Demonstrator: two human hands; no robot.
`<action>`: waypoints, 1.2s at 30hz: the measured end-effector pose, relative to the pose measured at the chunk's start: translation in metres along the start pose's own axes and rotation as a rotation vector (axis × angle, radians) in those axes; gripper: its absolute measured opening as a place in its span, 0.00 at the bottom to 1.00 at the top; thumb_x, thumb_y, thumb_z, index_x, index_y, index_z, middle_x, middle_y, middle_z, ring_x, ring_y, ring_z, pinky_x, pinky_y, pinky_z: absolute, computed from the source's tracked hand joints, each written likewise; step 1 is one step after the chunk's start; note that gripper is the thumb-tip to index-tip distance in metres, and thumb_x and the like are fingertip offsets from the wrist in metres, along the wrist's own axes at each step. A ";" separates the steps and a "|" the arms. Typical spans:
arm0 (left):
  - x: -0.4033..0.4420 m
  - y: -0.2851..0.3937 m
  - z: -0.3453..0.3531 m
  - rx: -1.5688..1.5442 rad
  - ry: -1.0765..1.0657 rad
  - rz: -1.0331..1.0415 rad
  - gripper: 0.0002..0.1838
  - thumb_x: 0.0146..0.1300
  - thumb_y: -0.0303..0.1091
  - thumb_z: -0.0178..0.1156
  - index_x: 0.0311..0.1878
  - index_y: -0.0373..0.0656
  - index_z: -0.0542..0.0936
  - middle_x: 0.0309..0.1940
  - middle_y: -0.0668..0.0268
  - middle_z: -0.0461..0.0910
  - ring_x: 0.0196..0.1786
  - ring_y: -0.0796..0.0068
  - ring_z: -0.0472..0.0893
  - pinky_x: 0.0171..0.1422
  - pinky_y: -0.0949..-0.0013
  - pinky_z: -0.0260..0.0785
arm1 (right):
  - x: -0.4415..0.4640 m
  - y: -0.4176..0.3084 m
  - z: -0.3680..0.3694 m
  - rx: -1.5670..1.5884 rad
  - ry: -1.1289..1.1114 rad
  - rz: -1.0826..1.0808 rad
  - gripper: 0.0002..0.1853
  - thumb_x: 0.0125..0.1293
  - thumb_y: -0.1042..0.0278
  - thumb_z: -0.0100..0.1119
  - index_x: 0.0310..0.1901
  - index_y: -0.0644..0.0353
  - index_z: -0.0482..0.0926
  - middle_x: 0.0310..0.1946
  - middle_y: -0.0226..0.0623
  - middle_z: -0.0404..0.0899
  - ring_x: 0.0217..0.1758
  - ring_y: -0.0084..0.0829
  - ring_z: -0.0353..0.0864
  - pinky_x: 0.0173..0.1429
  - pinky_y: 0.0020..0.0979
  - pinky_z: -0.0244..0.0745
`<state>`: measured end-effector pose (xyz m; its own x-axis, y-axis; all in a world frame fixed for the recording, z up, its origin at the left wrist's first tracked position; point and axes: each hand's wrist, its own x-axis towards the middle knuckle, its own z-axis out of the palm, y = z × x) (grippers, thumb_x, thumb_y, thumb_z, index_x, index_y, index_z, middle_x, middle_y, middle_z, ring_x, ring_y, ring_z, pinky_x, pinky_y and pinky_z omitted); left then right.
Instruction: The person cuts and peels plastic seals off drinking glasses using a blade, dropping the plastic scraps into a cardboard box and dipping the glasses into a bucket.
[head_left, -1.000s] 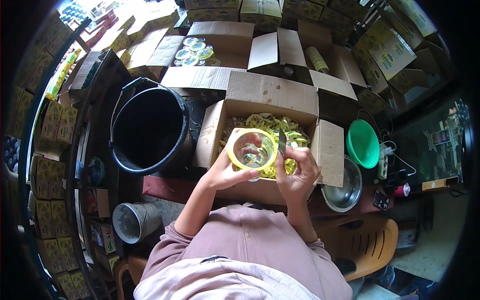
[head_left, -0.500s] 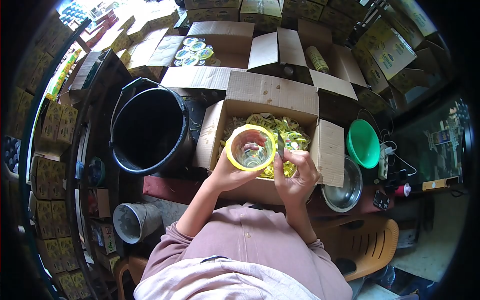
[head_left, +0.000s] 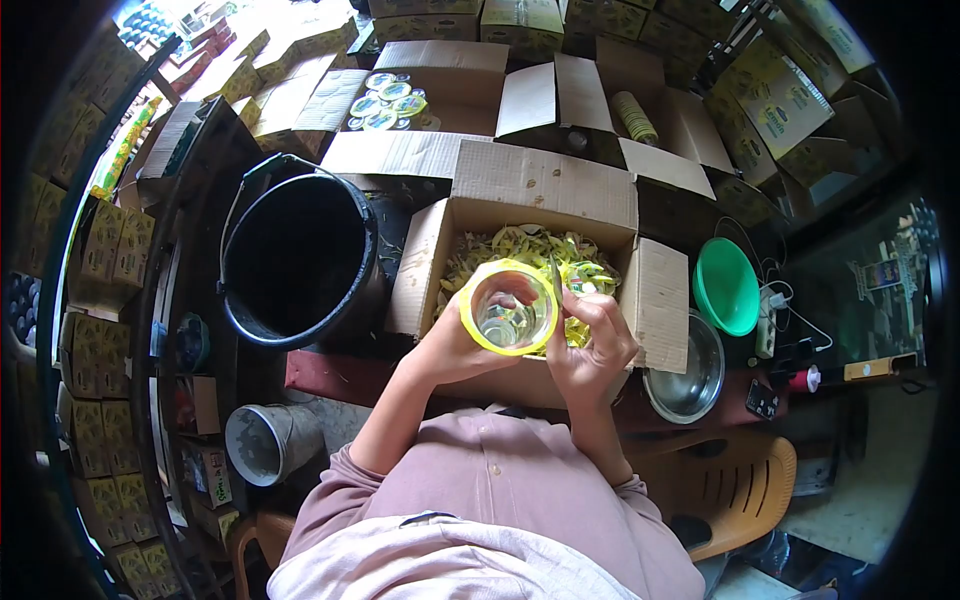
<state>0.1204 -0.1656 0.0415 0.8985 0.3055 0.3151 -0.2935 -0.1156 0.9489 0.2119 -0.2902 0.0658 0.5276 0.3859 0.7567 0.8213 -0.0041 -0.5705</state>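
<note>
My left hand [head_left: 446,345] is wrapped around a clear plastic cup [head_left: 508,328] with a bright yellow rim, its mouth turned up toward me. My right hand [head_left: 592,345] pinches a small dark knife blade [head_left: 557,278] beside the right edge of that rim. Whether the blade touches the rim I cannot tell. Both hands are over the near side of an open cardboard box [head_left: 545,185], which holds a heap of yellow-green strips [head_left: 590,262].
A black bucket [head_left: 232,285] stands left of the box, a grey bucket [head_left: 262,448] lower left. On the right are a green basin [head_left: 728,288] and a metal bowl [head_left: 712,375]. Behind, open cartons hold round lids [head_left: 380,100] and stacked cups [head_left: 634,118]. An orange chair [head_left: 770,480] is lower right.
The cup has shifted slightly right and downward, with its mouth turned a little. The blade now stands more edge-on beside the rim. Both hands keep their grip.
</note>
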 end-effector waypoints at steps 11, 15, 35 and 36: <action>0.002 0.006 -0.003 -0.008 -0.029 0.043 0.33 0.39 0.26 0.69 0.52 0.38 0.67 0.45 0.64 0.71 0.48 0.75 0.73 0.54 0.71 0.66 | -0.007 0.006 -0.005 0.110 -0.060 0.105 0.13 0.44 0.86 0.62 0.33 0.61 0.78 0.24 0.36 0.77 0.27 0.27 0.79 0.33 0.26 0.74; 0.002 0.005 -0.003 0.018 -0.105 0.036 0.33 0.38 0.28 0.70 0.51 0.38 0.68 0.45 0.63 0.71 0.48 0.74 0.72 0.55 0.71 0.65 | -0.008 0.014 -0.003 0.128 -0.041 0.105 0.13 0.43 0.85 0.62 0.33 0.61 0.78 0.24 0.35 0.77 0.26 0.27 0.79 0.33 0.26 0.73; 0.004 -0.009 0.011 0.005 0.210 0.090 0.35 0.42 0.25 0.68 0.55 0.37 0.63 0.47 0.62 0.68 0.51 0.73 0.72 0.55 0.69 0.67 | -0.010 -0.004 0.003 -0.047 -0.015 0.086 0.10 0.46 0.82 0.63 0.33 0.62 0.76 0.27 0.37 0.77 0.31 0.32 0.80 0.36 0.29 0.74; 0.003 -0.009 0.010 0.019 0.189 0.097 0.35 0.42 0.25 0.69 0.54 0.37 0.63 0.47 0.62 0.68 0.50 0.73 0.72 0.54 0.69 0.67 | -0.009 -0.004 0.003 -0.054 -0.009 0.071 0.11 0.46 0.83 0.63 0.33 0.62 0.77 0.27 0.37 0.77 0.31 0.32 0.80 0.35 0.29 0.74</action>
<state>0.1293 -0.1735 0.0343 0.7887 0.4638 0.4036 -0.3676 -0.1704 0.9142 0.2035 -0.2914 0.0601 0.5833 0.3912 0.7118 0.7924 -0.0817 -0.6045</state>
